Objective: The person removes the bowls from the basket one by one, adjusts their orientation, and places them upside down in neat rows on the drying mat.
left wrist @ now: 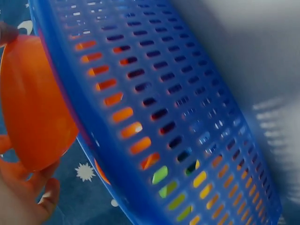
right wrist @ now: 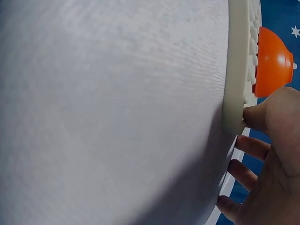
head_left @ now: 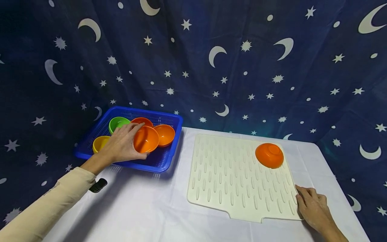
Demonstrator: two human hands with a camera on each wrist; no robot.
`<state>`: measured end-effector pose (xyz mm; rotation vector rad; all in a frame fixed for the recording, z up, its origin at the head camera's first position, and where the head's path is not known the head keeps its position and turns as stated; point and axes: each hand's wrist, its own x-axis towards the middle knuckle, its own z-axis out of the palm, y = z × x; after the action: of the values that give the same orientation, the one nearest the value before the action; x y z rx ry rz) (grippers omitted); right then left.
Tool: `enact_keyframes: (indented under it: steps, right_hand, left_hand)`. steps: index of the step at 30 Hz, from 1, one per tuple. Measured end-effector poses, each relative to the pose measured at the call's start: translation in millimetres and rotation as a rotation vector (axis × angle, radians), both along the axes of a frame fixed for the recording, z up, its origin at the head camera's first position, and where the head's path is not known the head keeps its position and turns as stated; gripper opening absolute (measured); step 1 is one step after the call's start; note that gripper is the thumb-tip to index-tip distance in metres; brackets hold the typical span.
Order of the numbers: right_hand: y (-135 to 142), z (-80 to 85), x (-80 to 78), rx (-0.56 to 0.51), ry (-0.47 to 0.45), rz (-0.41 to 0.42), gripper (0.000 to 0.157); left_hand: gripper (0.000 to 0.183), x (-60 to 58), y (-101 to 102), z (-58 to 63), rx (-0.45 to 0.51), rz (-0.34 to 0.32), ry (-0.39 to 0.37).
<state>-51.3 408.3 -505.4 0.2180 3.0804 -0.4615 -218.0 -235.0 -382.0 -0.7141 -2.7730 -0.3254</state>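
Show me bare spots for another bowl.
Bare: the mat, left of its upturned bowl; the tablecloth between basket and mat. Crowded: the basket, with several bowls and the left hand gripping another bowl; the mat's near right corner, beside the right hand.

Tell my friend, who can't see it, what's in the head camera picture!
A person's left hand holds an orange bowl over a blue basket with a green bowl, a yellow bowl and more orange bowls. An upside-down orange bowl sits on a cream mat, whose edge the right hand touches. A starry blue cloth hangs behind.
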Motion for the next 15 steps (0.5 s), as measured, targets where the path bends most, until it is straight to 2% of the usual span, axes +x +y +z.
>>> enact_keyframes:
  steps: [4, 8, 15]
  right_hand:
    - [-1.3, 0.8, -0.7, -0.012, -0.009, 0.011, 0.043]
    - [-2.2, 2.0, 0.1, -0.003, 0.007, 0.006, 0.041]
    - [0.8, 7.5, 1.8, 0.006, 0.009, 0.010, 0.042]
  left_hand:
    - [0.114, 4.5, 8.2, 0.3, 0.047, -0.002, 0.081]
    - [0.119, 7.8, 23.2, 4.1, 0.088, -0.032, 0.130]
    - [0.116, 10.6, 48.6, 5.1, 0.103, -0.076, 0.207]
